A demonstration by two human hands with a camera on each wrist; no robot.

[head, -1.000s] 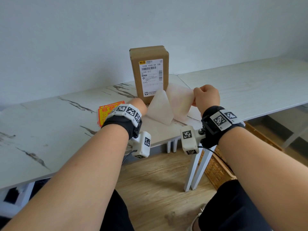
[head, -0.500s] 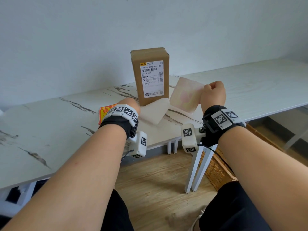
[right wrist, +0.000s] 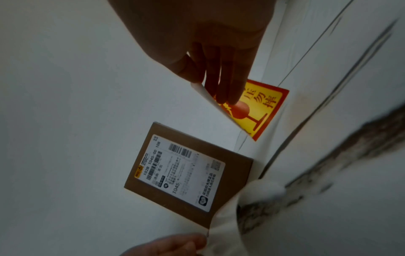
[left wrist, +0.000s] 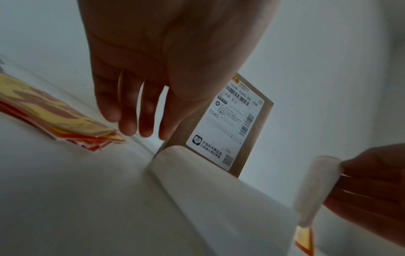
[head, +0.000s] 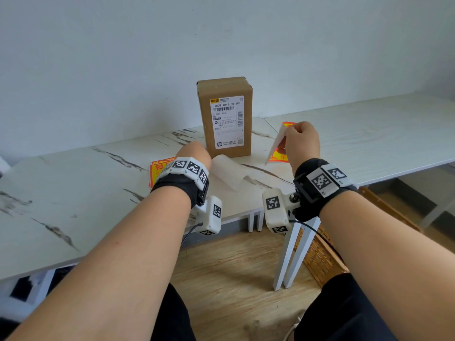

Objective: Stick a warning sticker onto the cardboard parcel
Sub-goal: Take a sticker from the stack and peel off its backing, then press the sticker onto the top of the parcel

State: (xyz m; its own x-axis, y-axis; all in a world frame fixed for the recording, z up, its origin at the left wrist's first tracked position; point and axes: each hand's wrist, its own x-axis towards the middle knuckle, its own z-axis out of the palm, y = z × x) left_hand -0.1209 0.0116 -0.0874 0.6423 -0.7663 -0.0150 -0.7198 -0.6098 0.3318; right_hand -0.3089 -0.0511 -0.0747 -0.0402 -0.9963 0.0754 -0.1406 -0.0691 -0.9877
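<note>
Your right hand (head: 302, 141) is raised right of the upright parcel (head: 224, 119), pinching the warning sticker (right wrist: 254, 110) edge-on. Your left hand (left wrist: 166, 69) hovers low, fingers relaxed, beside the backing paper (head: 227, 172) on the table (head: 73, 193)

We see the cardboard parcel (head: 224, 119) standing upright near the table's (head: 73, 193) back edge — bare marble lies on both sides of it. In front of it a curled white backing sheet (head: 227, 172) blocks the near approach, and a sticker stack (head: 157, 169) lies toward the left — just beside the left hand (head: 195, 153).
</note>
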